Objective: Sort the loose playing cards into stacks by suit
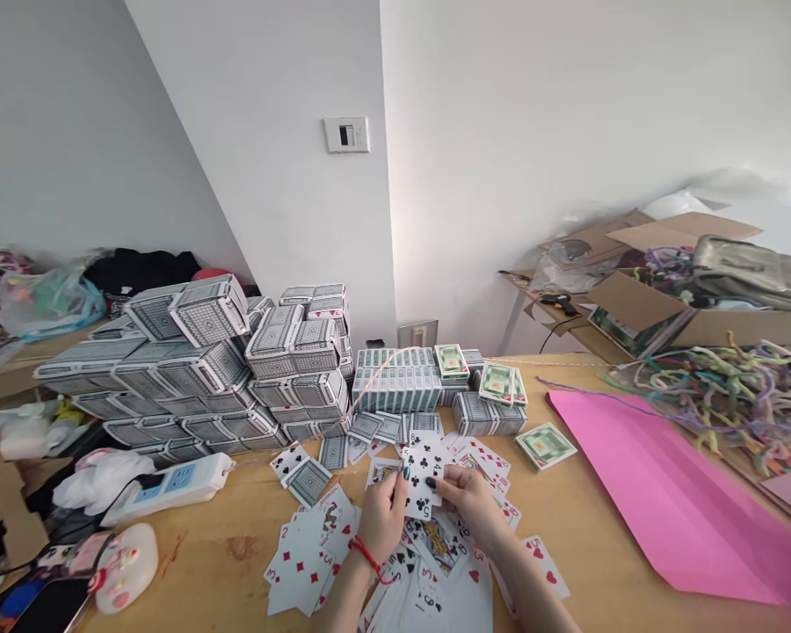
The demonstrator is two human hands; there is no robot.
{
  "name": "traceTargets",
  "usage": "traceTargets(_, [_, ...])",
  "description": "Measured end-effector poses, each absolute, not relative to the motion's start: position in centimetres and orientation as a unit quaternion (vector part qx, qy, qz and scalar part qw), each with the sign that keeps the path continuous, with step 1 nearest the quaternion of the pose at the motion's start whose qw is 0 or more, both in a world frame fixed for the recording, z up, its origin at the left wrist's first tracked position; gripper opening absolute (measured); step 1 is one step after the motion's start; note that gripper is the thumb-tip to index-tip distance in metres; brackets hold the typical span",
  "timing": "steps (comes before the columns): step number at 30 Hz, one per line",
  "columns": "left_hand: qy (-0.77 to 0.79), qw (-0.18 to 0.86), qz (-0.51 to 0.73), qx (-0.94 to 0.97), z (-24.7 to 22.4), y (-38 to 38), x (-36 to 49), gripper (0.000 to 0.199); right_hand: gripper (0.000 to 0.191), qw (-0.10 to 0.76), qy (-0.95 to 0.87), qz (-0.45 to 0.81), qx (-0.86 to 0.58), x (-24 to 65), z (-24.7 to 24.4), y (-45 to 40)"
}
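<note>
Several fanned playing cards (417,492) with clubs on their faces stand up between my hands, a five of clubs in front. My left hand (383,512), with a red string bracelet at the wrist, is closed on their left side, thumb on the front card. On the right side, my right hand (469,499) pinches the cards between thumb and fingers. Loose face-up cards (296,556) lie spread on the table below and around both hands. A few cards (308,482) lie back-side up to the left of the hands.
Tall stacks of wrapped card decks (207,312) stand at the back left. Green-and-white card boxes (546,446) sit right of the hands, near pink paper (659,501). A white power strip (171,486) and a phone (53,607) lie at left; tangled yarn (744,396) at right.
</note>
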State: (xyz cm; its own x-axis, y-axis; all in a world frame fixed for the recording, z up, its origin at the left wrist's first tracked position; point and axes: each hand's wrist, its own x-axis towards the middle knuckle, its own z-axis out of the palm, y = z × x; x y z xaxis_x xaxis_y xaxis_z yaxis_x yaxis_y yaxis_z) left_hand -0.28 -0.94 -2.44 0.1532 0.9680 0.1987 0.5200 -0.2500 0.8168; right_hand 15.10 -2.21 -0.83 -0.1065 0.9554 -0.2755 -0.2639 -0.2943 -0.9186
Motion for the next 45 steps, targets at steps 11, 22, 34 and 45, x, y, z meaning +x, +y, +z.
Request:
traceTargets(11, [0.502, 0.07, 0.356, 0.785, -2.9, -1.9, -0.1, 0.027, 0.031, 0.463, -0.4, 0.624, -0.485, 14.8, -1.0, -2.3])
traceTargets(22, [0.456, -0.032, 0.367, 0.81, -2.8, -2.8, 0.7, 0.03, 0.029, 0.468, -0.391, 0.589, -0.531, 14.4, -2.2, -2.4])
traceTargets(34, [0.476, 0.012, 0.413, 0.776, -2.6, -2.6, 0.4, 0.029, 0.029, 0.451, -0.356, 0.712, -0.404, 16.5, -2.3, -2.2])
traceTargets(45, [0.489, 0.139, 0.407, 0.759, -3.1, -3.1, 1.4, 0.024, 0.038, 0.486, -0.402, 0.628, -0.456, 14.9, -1.9, -2.5])
